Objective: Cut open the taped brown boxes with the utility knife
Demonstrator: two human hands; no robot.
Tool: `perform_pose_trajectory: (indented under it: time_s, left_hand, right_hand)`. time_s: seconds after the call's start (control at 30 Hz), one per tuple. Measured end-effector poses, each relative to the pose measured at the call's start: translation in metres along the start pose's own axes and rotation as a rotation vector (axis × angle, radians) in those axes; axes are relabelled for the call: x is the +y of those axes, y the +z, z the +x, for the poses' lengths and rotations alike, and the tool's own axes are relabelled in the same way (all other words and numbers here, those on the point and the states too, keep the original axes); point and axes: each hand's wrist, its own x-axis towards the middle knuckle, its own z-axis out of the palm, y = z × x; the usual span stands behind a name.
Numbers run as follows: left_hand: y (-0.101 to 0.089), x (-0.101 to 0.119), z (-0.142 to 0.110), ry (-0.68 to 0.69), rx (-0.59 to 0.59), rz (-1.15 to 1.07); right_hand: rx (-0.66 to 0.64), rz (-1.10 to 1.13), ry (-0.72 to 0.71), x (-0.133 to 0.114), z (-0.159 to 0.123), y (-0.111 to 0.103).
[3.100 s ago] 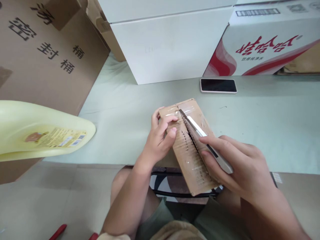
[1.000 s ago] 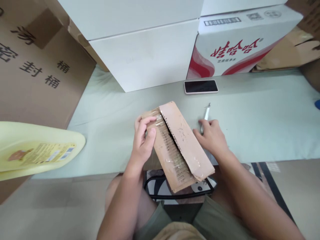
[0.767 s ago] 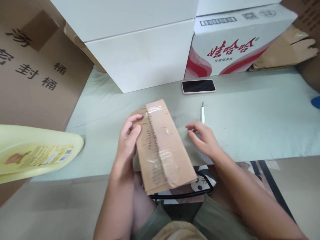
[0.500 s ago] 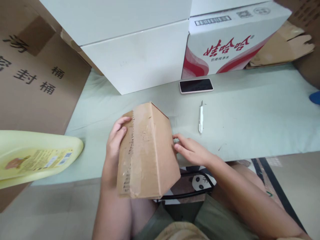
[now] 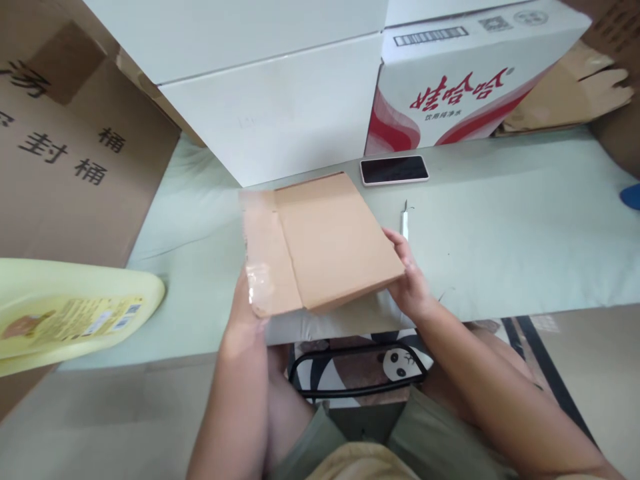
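Observation:
Between my hands is a brown cardboard box [image 5: 340, 240], tilted over the bench, with one flap [image 5: 273, 260] folded out to the left and clear tape along its edge. My left hand [image 5: 246, 303] grips the flap's lower left side; its fingers are mostly hidden behind the cardboard. My right hand [image 5: 409, 277] holds the box's right edge, fingers around the far side and underneath. Just beyond that hand a white utility knife [image 5: 405, 223] lies with its blade out, its lower part hidden. Behind the box a phone [image 5: 395, 171] with a dark screen rests flat.
White cartons [image 5: 280, 123] and a red-and-white carton [image 5: 450, 100] stand along the back. A large brown carton [image 5: 75, 160] is at the left, with a yellow bottle [image 5: 80, 313] in front. Pale green cloth [image 5: 500, 220] covers the bench. A panda-print seat [image 5: 350, 373] shows below.
The box has turned and flattened toward the right, moving up and away from me. Its flap has swung out to the left. My right hand has shifted right and now grips its edge.

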Motion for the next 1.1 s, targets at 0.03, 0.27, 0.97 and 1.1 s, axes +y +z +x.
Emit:
perform_pose_trajectory:
  time_s: [0.03,0.27,0.97,1.1]
  left_hand:
    - [-0.001,-0.002,0.000,0.009,-0.026,-0.031]
    - [-0.015,-0.001,-0.004,-0.019,-0.397,-0.026]
    - [0.000,0.015,0.002,-0.064,-0.077,-0.152]
    - [0.002,0.016,0.001,-0.102,-0.077,-0.134]
  right_hand:
    - [-0.005,-0.053,-0.016,0.001,0.000,-0.002]
    - [-0.049,-0.329,-0.082,0.000,-0.003,-0.015]
    - [-0.083,-0.476,-0.181,-0.006,0.000,-0.015]
    - [-0.079,-0.429,-0.218,-0.002,0.000,-0.016]
